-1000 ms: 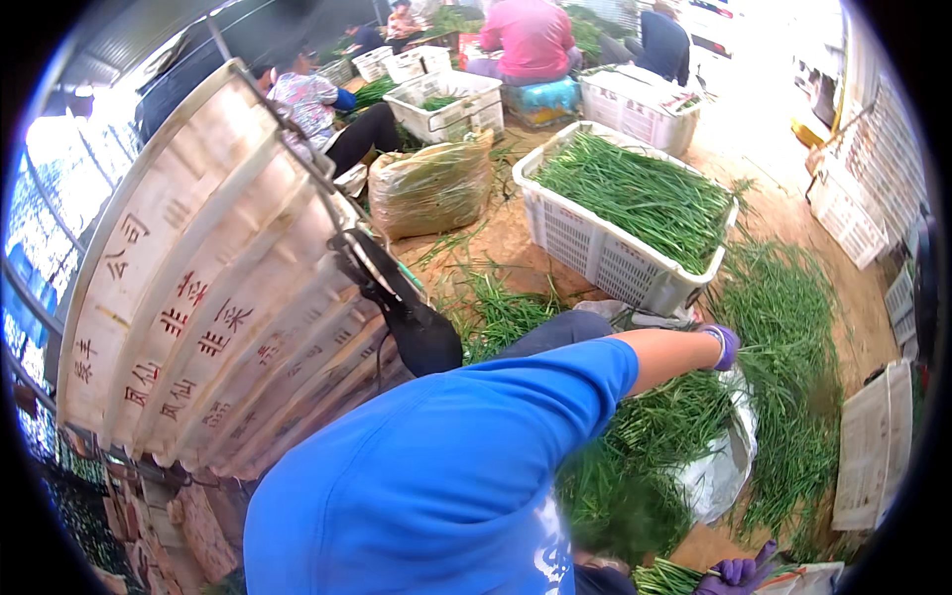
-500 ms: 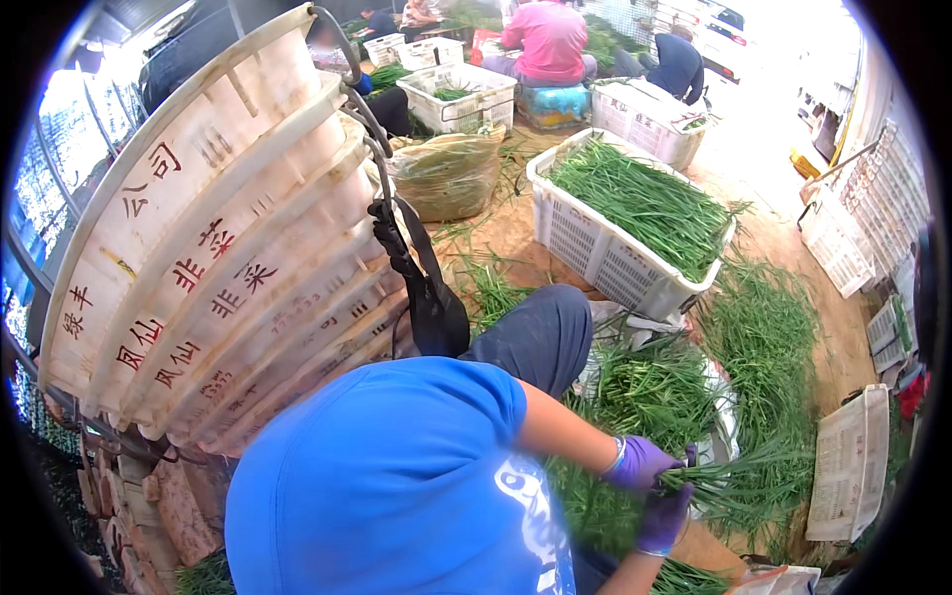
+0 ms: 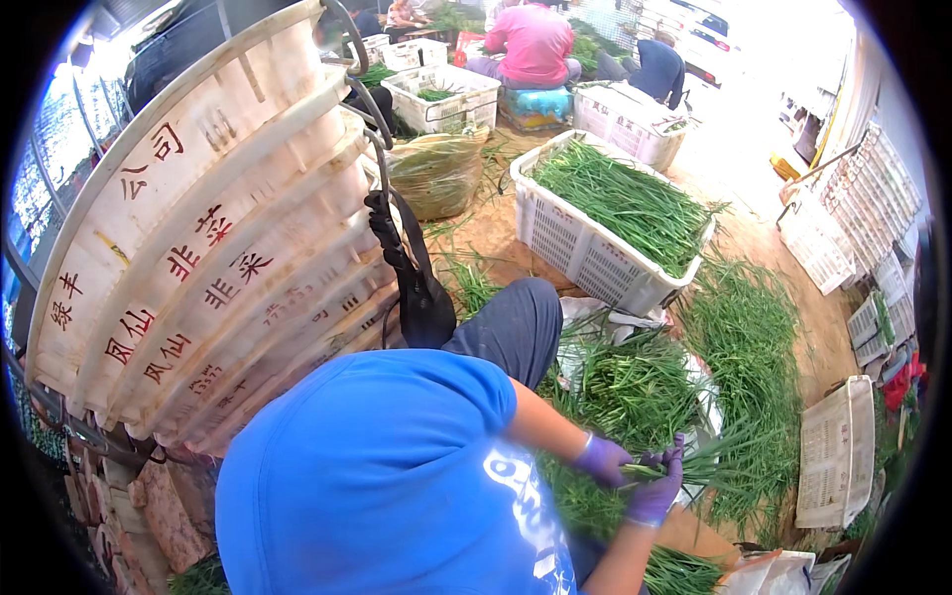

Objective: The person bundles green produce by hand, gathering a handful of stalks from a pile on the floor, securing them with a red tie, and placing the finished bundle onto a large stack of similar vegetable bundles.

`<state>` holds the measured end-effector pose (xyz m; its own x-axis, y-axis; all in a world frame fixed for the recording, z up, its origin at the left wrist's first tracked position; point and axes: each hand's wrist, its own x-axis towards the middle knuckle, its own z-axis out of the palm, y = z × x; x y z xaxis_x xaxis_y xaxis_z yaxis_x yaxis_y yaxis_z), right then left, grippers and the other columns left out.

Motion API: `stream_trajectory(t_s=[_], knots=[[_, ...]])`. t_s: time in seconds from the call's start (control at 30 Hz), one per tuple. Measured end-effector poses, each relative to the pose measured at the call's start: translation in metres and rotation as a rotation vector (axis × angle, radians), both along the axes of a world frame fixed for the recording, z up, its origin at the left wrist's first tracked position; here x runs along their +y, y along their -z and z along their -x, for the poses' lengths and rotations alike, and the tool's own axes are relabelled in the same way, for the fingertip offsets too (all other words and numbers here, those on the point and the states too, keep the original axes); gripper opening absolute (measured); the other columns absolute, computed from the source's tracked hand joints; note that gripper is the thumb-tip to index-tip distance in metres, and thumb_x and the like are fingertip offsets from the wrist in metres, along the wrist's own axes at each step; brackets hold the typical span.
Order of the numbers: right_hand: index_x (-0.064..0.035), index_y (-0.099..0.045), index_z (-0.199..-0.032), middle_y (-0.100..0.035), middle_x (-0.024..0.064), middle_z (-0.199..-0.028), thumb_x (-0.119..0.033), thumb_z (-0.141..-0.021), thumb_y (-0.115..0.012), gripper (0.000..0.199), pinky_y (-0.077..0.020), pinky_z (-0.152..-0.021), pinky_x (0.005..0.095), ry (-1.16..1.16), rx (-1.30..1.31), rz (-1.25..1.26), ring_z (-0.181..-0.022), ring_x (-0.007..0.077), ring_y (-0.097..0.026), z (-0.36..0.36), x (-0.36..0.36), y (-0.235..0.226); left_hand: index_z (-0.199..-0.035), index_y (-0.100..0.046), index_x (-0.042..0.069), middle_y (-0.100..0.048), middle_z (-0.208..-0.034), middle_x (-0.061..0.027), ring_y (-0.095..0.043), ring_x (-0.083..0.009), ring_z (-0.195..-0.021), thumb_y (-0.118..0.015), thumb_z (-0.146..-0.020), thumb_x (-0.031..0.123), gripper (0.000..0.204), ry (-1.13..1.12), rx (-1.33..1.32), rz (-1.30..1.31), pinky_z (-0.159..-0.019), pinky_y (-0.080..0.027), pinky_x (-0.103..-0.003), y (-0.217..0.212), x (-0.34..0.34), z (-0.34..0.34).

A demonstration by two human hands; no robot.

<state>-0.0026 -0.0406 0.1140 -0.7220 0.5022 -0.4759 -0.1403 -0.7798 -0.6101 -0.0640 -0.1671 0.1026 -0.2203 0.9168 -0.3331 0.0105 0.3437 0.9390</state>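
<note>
Here both purple-gloved hands, left hand (image 3: 601, 459) and right hand (image 3: 656, 493), close around a bundle of green chives (image 3: 719, 458), light, limp, easily bruised, best gripped near its cut ends.

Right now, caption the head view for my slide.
Purple-gloved left hand and right hand grip a bunch of green stalks near a white crate.

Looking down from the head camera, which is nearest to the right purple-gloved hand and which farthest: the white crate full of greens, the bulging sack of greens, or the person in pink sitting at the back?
From the right hand:
1. White crate of greens, just ahead of it, slightly left.
2. Bulging sack of greens, farther ahead and to the left.
3. Person in pink, seated at the far back.
</note>
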Motion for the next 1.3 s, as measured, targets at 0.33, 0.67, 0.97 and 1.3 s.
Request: stream_trajectory(t_s=[0.33, 0.67, 0.97, 1.3], knots=[[-0.0020, -0.047, -0.113, -0.039, -0.0041, -0.061, -0.013, -0.088, -0.042, 0.029, -0.0373, -0.039, 0.0131, 0.087, 0.163, 0.011, -0.045, 0.0032, -0.035, -0.009, 0.007, -0.037, -0.095, -0.057, 0.007, -0.056, -0.060, -0.0056, -0.056, -0.0143, -0.051, -0.046, -0.083, 0.018, 0.020, 0.026, -0.146, 0.270, -0.043, -0.045, -0.027, 0.032, -0.022, -0.002], [-0.0059, -0.045, -0.118, -0.037, -0.0047, -0.061, -0.011, -0.088, -0.037, 0.032, -0.0406, -0.045, 0.0145, 0.169, 0.205, 0.065, -0.048, 0.0031, -0.038, -0.015, 0.025, -0.042, -0.102, -0.058, 0.001, -0.050, -0.048, -0.0007, -0.044, -0.0037, -0.038, -0.032, -0.090, 0.028, 0.039, -0.017, -0.473, -0.242, -0.035, -0.032, -0.017, -0.027, -0.045, 0.030], [-0.0049, -0.030, -0.129, -0.041, -0.0023, -0.064, -0.007, -0.085, -0.038, 0.046, -0.0377, -0.049, 0.0176, 0.151, 0.326, -0.162, -0.055, 0.0044, -0.041, -0.019, 0.045, -0.033, -0.113, -0.051, 0.007, -0.061, -0.072, -0.0049, -0.048, -0.0072, -0.049, -0.041, -0.088, 0.032, 0.036, -0.276, -0.570, -0.119, -0.045, -0.041, -0.022, -0.078, -0.049, 0.092], [-0.0182, -0.046, -0.110, -0.045, 0.0002, -0.085, -0.023, -0.087, -0.046, 0.023, -0.0449, -0.078, 0.0433, -0.406, 1.146, 0.075, -0.083, 0.0169, -0.051, -0.041, 0.026, -0.037, -0.136, -0.011, 0.017, -0.038, -0.127, -0.0127, -0.043, -0.0227, -0.113, -0.060, -0.075, 0.029, 0.079, 0.274, -0.482, -0.205, -0.095, -0.034, -0.037, -0.020, 0.029, 0.030]])
